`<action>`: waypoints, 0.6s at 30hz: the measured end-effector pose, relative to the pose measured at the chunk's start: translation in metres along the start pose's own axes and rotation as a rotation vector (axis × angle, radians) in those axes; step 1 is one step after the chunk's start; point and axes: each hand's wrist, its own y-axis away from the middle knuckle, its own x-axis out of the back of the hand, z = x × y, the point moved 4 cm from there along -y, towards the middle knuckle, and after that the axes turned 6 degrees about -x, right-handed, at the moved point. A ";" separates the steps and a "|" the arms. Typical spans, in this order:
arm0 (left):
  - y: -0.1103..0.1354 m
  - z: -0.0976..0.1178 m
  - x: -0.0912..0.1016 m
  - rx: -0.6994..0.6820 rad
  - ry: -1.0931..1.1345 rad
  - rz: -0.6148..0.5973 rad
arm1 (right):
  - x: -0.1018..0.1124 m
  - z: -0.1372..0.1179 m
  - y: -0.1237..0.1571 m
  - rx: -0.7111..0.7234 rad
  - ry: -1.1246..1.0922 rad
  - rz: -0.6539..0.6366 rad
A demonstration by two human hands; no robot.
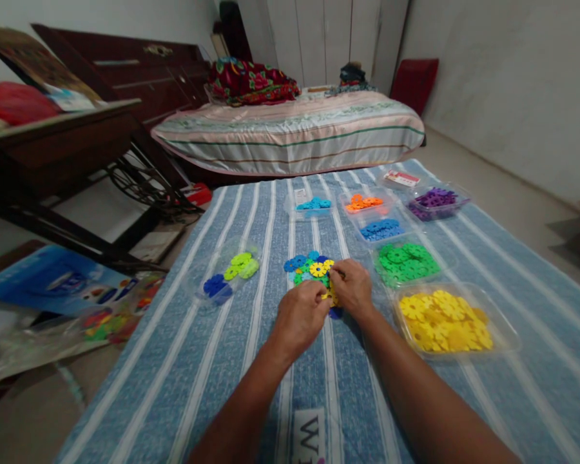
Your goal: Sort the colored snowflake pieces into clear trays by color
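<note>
Yellow disc [330,296] pinched tight: left hand [300,317], right hand [352,287]

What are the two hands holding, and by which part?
Left hand and right hand grip the disc cluster at its near edge, by a yellow disc.

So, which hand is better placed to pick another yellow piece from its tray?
Right, probably. The right hand sits on the right side of the cluster, nearest the yellow tray. The left hand would have to cross over it. Both hands grip the cluster.
</note>
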 end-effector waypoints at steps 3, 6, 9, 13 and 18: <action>0.015 -0.029 -0.009 0.095 -0.252 -0.103 | 0.001 0.000 -0.002 -0.002 -0.044 0.008; 0.023 -0.035 -0.015 0.141 -0.312 -0.165 | 0.002 -0.001 -0.001 -0.008 -0.060 0.009; 0.025 -0.031 -0.016 0.147 -0.300 -0.171 | 0.002 0.000 0.000 -0.014 -0.067 0.006; 0.026 -0.028 -0.015 0.122 -0.274 -0.139 | 0.002 0.000 0.000 -0.019 -0.071 0.004; 0.028 -0.040 -0.013 0.145 -0.127 -0.055 | 0.001 0.001 -0.001 -0.010 -0.069 0.010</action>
